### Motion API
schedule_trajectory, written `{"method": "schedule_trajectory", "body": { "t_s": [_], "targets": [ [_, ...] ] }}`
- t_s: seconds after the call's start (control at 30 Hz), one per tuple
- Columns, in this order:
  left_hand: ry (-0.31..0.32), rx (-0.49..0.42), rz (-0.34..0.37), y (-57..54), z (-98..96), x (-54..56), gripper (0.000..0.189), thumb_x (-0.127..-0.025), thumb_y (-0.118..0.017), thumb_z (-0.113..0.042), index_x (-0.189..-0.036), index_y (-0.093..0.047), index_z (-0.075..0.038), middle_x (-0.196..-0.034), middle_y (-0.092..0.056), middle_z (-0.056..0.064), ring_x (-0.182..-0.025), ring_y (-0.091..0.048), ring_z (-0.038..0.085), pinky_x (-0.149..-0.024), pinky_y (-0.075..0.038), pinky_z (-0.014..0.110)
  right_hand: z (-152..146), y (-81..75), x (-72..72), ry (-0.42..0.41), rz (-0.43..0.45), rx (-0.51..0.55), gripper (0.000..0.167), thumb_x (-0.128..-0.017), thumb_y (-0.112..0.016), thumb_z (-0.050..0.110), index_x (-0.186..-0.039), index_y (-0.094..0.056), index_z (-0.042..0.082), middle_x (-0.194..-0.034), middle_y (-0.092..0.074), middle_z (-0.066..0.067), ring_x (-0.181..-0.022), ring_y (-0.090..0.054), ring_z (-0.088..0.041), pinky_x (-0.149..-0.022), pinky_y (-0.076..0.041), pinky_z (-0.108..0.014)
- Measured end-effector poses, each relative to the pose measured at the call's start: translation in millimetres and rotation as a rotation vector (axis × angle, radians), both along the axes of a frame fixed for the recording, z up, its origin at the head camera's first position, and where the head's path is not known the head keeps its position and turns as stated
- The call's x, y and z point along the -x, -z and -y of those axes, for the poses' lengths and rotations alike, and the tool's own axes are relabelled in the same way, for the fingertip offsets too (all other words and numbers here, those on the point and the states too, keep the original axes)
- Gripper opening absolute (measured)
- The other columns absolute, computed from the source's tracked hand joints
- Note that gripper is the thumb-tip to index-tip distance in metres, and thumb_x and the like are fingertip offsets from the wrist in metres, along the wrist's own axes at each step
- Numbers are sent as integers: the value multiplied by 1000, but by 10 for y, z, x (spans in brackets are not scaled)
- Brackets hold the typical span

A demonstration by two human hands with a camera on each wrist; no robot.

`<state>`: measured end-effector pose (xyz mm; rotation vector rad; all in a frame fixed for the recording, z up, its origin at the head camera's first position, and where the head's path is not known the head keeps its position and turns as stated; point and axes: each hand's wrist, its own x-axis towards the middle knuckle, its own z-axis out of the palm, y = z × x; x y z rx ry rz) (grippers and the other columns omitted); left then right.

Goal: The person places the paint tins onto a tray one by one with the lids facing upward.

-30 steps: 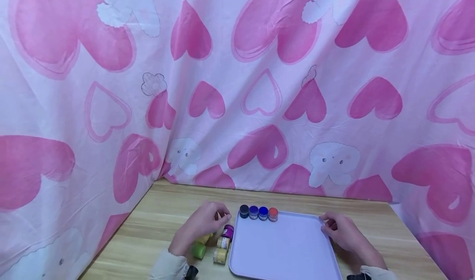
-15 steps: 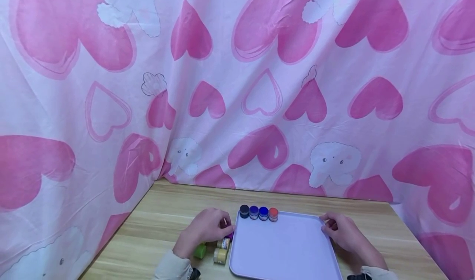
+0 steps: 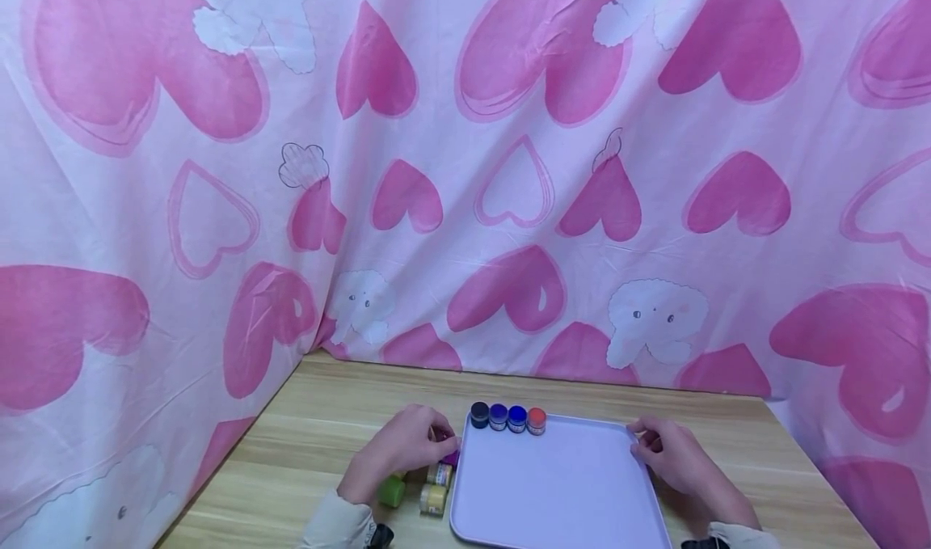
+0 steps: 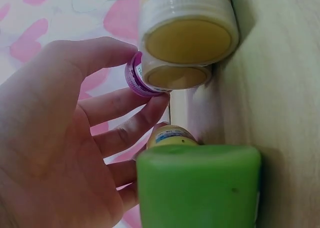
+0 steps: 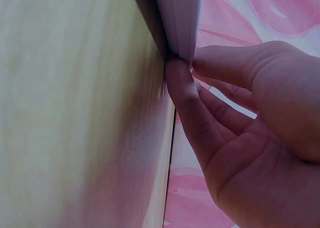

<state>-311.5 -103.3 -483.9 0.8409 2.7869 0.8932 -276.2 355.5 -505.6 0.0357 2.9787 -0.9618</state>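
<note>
My left hand (image 3: 410,440) pinches a small paint jar with a purple lid (image 4: 136,77) between thumb and fingertips, just outside the left edge of a pale lilac tray (image 3: 553,484). Two yellowish paint jars (image 3: 433,499) lie on their sides near that hand. A green-lidded jar (image 3: 391,491) is below the palm, with another yellow jar (image 4: 172,135) partly hidden behind it in the left wrist view. On the far right, my right hand (image 3: 672,452) grips the tray's side near its back corner, thumb above and a finger low against the rim.
Along the tray's back left edge several paint jars stand in a row: black (image 3: 479,415), purple-blue (image 3: 498,416), blue (image 3: 517,418) and orange-red (image 3: 537,420). A wooden table (image 3: 291,452) lies beneath. Pink heart-patterned cloth (image 3: 509,169) hangs behind and at both sides.
My left hand has come down and right onto the purple-lidded jar, which was lying uncovered, and has taken hold of it. The right hand has stayed at the tray.
</note>
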Motion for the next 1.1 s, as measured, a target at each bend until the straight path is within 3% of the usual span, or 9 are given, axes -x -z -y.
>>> {"method": "schedule_trajectory", "body": {
  "t_s": [0.37,0.63,1.1],
  "targets": [
    [-16,-68,51,4,-10,14,20,-99,-79,-40,-100,-76,-20,-88,-72,-11,-80,-65,5,-74,-57,23,1,5,-5,1,3,2,29,-98,-77,6,-126,-73,3,-93,-68,-2,-85,-60,-17,-69,-56,-26],
    [-59,-132,2,28,-86,37,32,-94,-85,-45,-101,-72,-16,-88,-72,-9,-79,-64,5,-71,-56,22,-6,3,-1,2,1,1,29,-98,-77,6,-126,-73,3,-94,-68,-2,-85,-60,-17,-69,-55,-26],
    [-164,-203,-41,157,-388,77,41,-85,-93,-43,-96,-65,-14,-83,-67,-4,-72,-60,8,-62,-55,21,-8,15,-2,20,8,18,30,-98,-77,5,-127,-73,2,-93,-68,-2,-85,-60,-17,-69,-56,-27]
  ]
}}
